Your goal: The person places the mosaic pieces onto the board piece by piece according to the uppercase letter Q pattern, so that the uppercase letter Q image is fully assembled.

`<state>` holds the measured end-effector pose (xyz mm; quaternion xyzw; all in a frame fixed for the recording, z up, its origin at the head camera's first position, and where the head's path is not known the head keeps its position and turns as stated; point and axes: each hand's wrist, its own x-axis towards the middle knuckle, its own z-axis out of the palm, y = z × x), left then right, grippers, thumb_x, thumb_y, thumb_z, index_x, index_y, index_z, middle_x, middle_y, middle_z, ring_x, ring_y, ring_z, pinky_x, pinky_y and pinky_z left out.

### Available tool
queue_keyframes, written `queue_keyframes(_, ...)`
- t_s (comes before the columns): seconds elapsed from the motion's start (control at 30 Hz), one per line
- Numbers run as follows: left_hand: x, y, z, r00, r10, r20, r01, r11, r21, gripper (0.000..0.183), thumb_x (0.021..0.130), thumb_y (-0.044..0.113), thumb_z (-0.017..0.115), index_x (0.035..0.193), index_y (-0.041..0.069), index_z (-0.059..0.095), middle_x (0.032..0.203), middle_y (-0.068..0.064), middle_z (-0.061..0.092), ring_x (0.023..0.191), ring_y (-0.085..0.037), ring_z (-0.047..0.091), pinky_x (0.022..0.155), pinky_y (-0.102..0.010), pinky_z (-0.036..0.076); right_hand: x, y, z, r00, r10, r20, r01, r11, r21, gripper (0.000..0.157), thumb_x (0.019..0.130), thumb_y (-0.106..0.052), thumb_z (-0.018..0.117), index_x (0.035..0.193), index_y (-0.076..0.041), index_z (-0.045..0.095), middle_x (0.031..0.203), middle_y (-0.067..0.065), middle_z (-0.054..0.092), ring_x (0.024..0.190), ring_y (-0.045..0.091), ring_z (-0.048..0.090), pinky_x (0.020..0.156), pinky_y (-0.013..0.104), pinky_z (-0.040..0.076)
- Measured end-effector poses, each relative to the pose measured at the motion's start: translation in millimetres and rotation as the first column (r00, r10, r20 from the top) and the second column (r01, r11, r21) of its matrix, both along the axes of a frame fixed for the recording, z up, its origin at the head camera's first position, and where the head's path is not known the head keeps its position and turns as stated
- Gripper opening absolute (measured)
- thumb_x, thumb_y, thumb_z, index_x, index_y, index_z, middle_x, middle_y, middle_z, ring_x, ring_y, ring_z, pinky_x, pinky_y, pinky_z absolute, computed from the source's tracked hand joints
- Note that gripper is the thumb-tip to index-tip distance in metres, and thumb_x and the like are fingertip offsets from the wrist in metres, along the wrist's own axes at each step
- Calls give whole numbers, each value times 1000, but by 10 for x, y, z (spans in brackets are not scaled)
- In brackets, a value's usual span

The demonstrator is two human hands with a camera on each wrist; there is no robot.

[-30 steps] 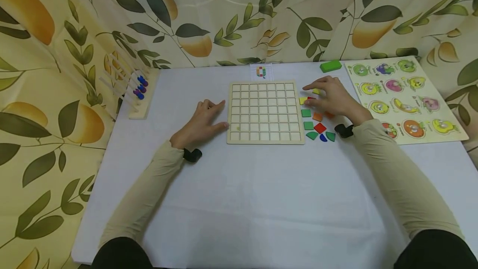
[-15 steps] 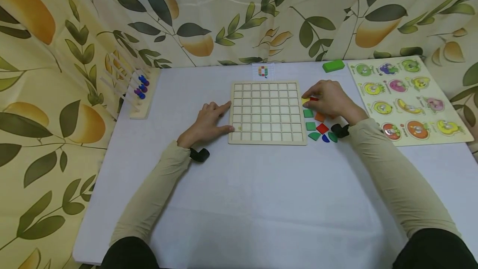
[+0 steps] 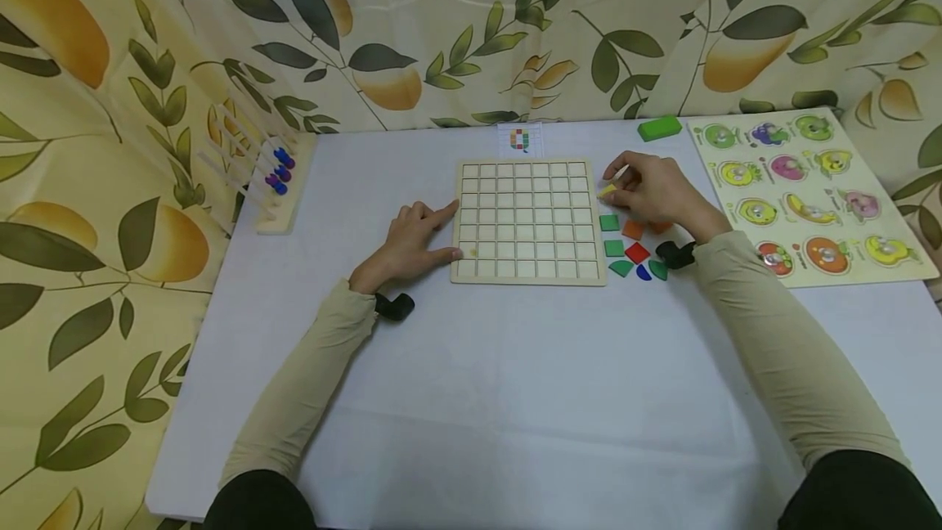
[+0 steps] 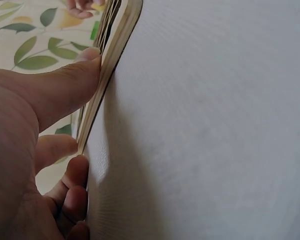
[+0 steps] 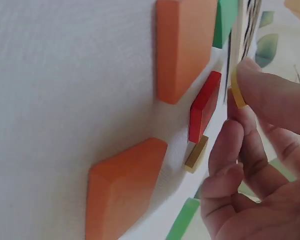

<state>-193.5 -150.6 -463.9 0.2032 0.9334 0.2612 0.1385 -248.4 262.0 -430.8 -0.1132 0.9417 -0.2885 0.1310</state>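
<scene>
The left hand lies on the counter, thumb and forefinger spread wide, tips against the left edge of the board. Over by the right edge, the right hand has its grip pinched tight on a tilted yellow piece. A second ago those right fingers were spread apart, and the left forefinger stopped just short of the board.

Room lies before the board; pieces crowd its right.
</scene>
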Motion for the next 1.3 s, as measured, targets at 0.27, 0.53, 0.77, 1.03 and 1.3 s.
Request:
queue_keyframes(0.27, 15, -16, -5, 1000, 4, 2, -4, 1000, 19, 85, 99, 42, 75, 168, 18, 32, 122, -15, 50, 107, -30, 38, 97, -47, 32, 13, -6, 48, 991, -87, 98, 93, 994, -57, 34, 106, -26, 65, 136, -12, 72, 133, 21, 62, 114, 37, 54, 85, 40, 46)
queue_keyframes(0.53, 13, -23, -41, 1000, 18, 10, -18, 999, 51, 83, 100, 40, 75, 168, 18, 34, 122, -14, 49, 107, -29, 37, 96, -45, 30, 9, -94, 81, 972, -193, 136, 215, 961, -173, 42, 103, -28, 71, 141, -11, 68, 140, 17, 59, 115, 33, 59, 83, 23, 48)
queue_keyframes(0.77, 21, -20, -36, 1000, 25, 7, -25, 999, 23, 83, 100, 42, 74, 168, 20, 33, 124, -14, 49, 108, -29, 37, 97, -45, 30, -6, -185, 71, 971, -177, 163, 214, 945, -248, 47, 104, -35, 69, 148, -20, 62, 143, 13, 55, 131, 32, 53, 95, 34, 45)
queue_keyframes(1.03, 12, -25, -58, 999, 33, 16, -33, 999, 16, 83, 100, 42, 74, 168, 21, 32, 126, -15, 48, 109, -29, 37, 100, -47, 31, -26, -298, 50, 956, -238, 170, 281, 905, -319, 52, 94, -35, 83, 140, -15, 70, 122, -1, 68, 108, 12, 68, 95, 27, 47)
queue_keyframes(1.3, 28, -21, -57, 999, 35, 4, -35, 999, 15, 83, 100, 44, 74, 168, 20, 34, 125, -15, 48, 108, -29, 38, 95, -45, 30, -53, -431, 36, 963, -233, 134, 265, 908, -323, 49, 94, -30, 83, 137, -10, 72, 115, 2, 76, 92, 1, 71, 83, 14, 52)
